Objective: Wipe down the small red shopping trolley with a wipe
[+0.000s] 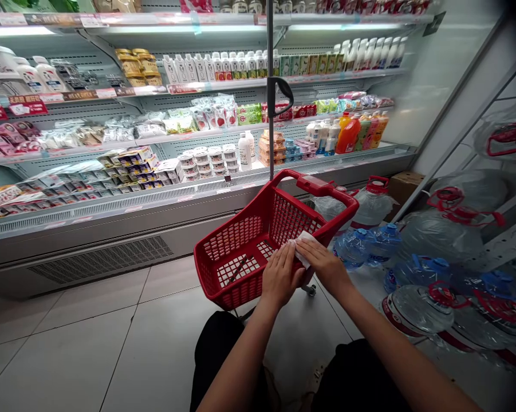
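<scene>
Right hand [324, 263], bare, lies stretched with its fingers together over one crumpled white cloth [304, 238], soft and paper-thin, on the near side rim of one red plastic shopping cart basket [227, 236]; the left hand [280, 276] brings its straight, closely set fingers against the cloth's other edge. Much of the cloth is covered, the right thumb is hidden, and whether either hand pinches it I cannot tell. Perforated lattice forms the basket's walls and floor, where one thin dark strip [237, 270] is hard to make out; a smooth red loop handle [315, 186] rises at its far right end. Beneath, one small caster wheel [311, 290] shows beside the right forearm. Two black-clothed knees, cut off below, flank glossy pale floor tiles [90, 366]. To the right, two blue-capped clear bottles [367, 245] stand near several large ribless jugs with red handles [421, 309], darkened and partly cropped. Beyond the basket, a metal-fronted refrigerated case [215, 229] carries one plump orange bottle [347, 135] and at least four stacks of round white tubs [215, 160]; distant labels are illegible.
</scene>
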Action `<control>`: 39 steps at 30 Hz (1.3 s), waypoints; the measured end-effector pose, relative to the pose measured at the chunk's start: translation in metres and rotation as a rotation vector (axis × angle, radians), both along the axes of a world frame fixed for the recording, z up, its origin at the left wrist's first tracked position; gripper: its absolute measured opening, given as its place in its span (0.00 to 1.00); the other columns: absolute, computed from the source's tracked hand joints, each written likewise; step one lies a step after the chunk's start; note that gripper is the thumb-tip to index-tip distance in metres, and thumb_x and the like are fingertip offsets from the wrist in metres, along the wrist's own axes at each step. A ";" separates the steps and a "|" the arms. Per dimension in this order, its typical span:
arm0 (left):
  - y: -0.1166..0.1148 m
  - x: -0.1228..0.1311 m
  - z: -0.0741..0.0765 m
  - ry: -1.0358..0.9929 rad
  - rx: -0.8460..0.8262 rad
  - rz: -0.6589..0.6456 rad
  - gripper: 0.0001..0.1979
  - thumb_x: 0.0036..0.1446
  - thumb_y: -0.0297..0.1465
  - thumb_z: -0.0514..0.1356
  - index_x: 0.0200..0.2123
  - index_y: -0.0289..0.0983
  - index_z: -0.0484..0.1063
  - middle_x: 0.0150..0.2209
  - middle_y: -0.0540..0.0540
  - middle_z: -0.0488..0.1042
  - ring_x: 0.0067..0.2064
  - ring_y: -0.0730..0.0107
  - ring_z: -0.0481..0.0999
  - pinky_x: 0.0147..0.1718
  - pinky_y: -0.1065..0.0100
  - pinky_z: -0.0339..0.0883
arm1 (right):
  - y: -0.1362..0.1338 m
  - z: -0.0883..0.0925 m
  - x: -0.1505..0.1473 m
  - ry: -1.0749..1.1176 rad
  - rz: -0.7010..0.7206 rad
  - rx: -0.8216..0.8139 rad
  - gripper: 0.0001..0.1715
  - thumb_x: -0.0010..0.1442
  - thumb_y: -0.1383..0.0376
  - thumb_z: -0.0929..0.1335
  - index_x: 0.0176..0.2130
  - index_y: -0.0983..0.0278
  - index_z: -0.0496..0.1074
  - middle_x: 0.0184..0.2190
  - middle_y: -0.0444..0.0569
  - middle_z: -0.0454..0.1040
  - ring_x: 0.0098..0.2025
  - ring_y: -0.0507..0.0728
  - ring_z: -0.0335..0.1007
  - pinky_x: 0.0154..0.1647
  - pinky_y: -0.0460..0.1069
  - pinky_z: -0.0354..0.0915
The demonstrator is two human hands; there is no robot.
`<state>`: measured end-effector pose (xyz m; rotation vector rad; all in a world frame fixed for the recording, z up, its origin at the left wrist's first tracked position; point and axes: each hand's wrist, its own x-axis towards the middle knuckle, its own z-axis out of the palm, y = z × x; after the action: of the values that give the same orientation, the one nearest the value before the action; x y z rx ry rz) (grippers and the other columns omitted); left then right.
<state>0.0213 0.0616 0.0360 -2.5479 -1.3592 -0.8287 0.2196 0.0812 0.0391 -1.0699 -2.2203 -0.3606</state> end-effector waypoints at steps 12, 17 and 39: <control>0.008 0.006 -0.001 0.019 0.003 -0.035 0.37 0.73 0.43 0.53 0.76 0.33 0.45 0.76 0.39 0.53 0.75 0.57 0.54 0.72 0.53 0.54 | 0.018 0.011 0.052 0.041 -0.123 0.029 0.43 0.64 0.79 0.56 0.73 0.59 0.59 0.69 0.49 0.67 0.71 0.59 0.62 0.73 0.60 0.61; 0.010 -0.009 0.004 0.070 -0.016 -0.034 0.34 0.74 0.44 0.51 0.76 0.35 0.48 0.75 0.41 0.55 0.74 0.59 0.57 0.72 0.55 0.55 | 0.014 0.006 0.046 -0.030 -0.028 -0.032 0.39 0.69 0.76 0.55 0.74 0.57 0.56 0.71 0.47 0.64 0.71 0.58 0.61 0.75 0.57 0.57; -0.024 -0.077 -0.003 0.141 -0.065 0.017 0.31 0.75 0.42 0.51 0.75 0.40 0.51 0.73 0.44 0.59 0.72 0.61 0.62 0.70 0.56 0.58 | 0.044 -0.008 0.064 0.067 -0.063 -0.054 0.40 0.68 0.78 0.54 0.74 0.57 0.56 0.72 0.47 0.62 0.73 0.57 0.57 0.75 0.59 0.57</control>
<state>-0.0557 0.0380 0.0331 -2.5839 -1.3836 -0.5979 0.2831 0.1247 0.0309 -1.1658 -2.1522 -0.2895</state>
